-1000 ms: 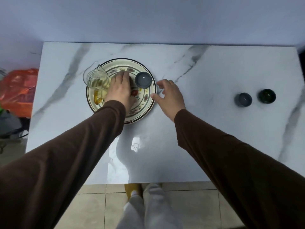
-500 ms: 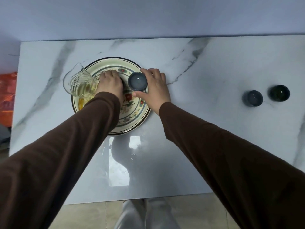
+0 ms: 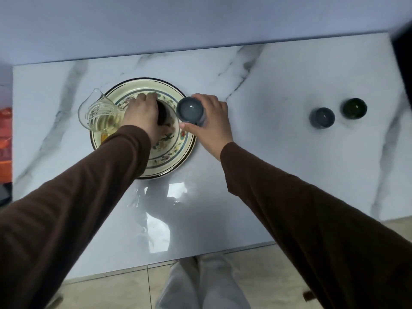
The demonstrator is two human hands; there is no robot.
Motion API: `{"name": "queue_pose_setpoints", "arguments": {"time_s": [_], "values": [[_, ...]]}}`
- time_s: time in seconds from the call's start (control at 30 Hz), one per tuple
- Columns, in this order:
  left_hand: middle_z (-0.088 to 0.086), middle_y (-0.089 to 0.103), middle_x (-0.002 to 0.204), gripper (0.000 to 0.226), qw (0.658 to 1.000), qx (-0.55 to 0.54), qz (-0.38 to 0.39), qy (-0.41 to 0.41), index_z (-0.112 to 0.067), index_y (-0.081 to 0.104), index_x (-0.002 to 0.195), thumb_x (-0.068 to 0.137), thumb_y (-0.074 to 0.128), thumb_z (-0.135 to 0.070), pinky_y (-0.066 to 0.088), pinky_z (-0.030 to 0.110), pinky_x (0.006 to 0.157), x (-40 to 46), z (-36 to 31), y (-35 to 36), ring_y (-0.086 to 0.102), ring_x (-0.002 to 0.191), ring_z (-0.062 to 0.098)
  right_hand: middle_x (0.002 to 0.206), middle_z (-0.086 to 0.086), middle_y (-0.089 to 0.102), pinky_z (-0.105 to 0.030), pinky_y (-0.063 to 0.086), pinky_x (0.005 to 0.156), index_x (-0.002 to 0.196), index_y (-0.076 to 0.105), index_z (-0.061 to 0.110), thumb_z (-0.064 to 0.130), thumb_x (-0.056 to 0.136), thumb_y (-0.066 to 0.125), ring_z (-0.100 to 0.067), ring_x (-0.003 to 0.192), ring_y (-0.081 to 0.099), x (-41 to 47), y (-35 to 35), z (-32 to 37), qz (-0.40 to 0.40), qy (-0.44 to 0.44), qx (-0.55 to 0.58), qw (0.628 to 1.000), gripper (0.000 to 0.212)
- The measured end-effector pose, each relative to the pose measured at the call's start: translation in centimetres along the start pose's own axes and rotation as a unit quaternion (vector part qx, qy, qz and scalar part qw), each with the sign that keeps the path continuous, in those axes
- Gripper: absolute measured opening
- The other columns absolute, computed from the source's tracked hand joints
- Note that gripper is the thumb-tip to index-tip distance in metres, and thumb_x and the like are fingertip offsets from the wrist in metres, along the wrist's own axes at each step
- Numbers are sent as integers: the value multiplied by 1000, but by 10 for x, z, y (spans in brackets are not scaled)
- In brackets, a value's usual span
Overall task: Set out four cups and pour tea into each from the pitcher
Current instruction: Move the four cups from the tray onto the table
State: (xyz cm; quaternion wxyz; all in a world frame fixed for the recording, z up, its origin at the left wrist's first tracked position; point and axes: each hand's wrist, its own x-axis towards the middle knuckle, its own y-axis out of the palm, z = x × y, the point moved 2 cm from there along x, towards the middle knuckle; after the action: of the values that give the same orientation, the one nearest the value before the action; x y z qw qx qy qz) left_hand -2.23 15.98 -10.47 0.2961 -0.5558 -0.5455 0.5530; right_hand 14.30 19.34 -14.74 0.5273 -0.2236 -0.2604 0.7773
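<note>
1. Left of centre on the marble table [image 3: 278, 163], a floral plate [image 3: 176, 152] carries the glass pitcher [image 3: 100, 114] of pale tea at its left rim.
2. Left hand [image 3: 142, 117] is closed around a dark cup [image 3: 162, 112] on the plate.
3. Right hand [image 3: 209, 121] grips a grey cup [image 3: 189, 109] at the plate's right edge.
4. Far right, a second grey cup [image 3: 321, 118] and a green cup [image 3: 354, 108] stand side by side on the table.

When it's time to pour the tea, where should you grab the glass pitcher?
Probably around its ribbed round body, coming from the right. The glass pitcher stands upright on the plate, its spout pointing far-left, and no handle shows. The left hand is already on that side.
</note>
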Motion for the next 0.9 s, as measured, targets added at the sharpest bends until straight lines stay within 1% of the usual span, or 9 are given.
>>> {"name": "queue_pose_setpoints", "arguments": {"time_s": [0.07,0.2,0.33,0.47,0.6,0.73,0.9], "values": [[26,50,126,77,1000,-18,-10,6,0,45,128,66,82,-28,37,46,97,-7,-12,-6,47,116,44,126,3,55,-36,43,98,131,51,24,42,72,80,-20,117,40,-13,-18,-3,-7,16,13,1000,69],[26,51,123,76,998,-33,-11,47,0,48,123,63,84,-31,39,46,97,-24,-52,-8,47,114,42,120,6,57,-29,40,95,131,51,26,42,73,79,-16,114,39,-45,-58,-15,-40,42,39,998,67],[24,49,127,81,996,-41,-4,85,-3,46,129,64,84,-32,35,44,99,-48,-107,1,44,116,42,120,8,56,-23,36,94,130,51,27,40,73,80,-12,115,37,-84,-106,-39,-69,69,49,994,66],[20,50,123,77,992,-33,2,122,-6,47,126,63,83,-32,37,45,94,-75,-173,20,45,111,41,121,10,55,-23,36,96,130,50,29,40,73,79,-11,117,36,-130,-157,-77,-83,94,55,991,65],[17,48,122,74,991,-47,9,125,-10,47,125,63,84,-30,41,46,93,-102,-237,44,43,111,38,121,9,56,-25,38,98,131,51,27,40,74,79,-14,118,37,-174,-204,-120,-92,103,46,989,65],[17,42,125,73,990,-61,14,126,-13,47,125,63,84,-28,40,45,97,-125,-301,70,40,113,37,121,8,57,-24,36,97,131,52,27,41,73,79,-14,117,37,-211,-253,-165,-106,111,43,987,65],[16,45,125,75,989,-75,26,125,-14,45,129,66,82,-29,38,40,97,-123,-352,95,41,113,36,121,8,57,-22,35,95,130,52,26,40,73,79,-14,116,37,-219,-292,-207,-115,122,35,985,64]]}}
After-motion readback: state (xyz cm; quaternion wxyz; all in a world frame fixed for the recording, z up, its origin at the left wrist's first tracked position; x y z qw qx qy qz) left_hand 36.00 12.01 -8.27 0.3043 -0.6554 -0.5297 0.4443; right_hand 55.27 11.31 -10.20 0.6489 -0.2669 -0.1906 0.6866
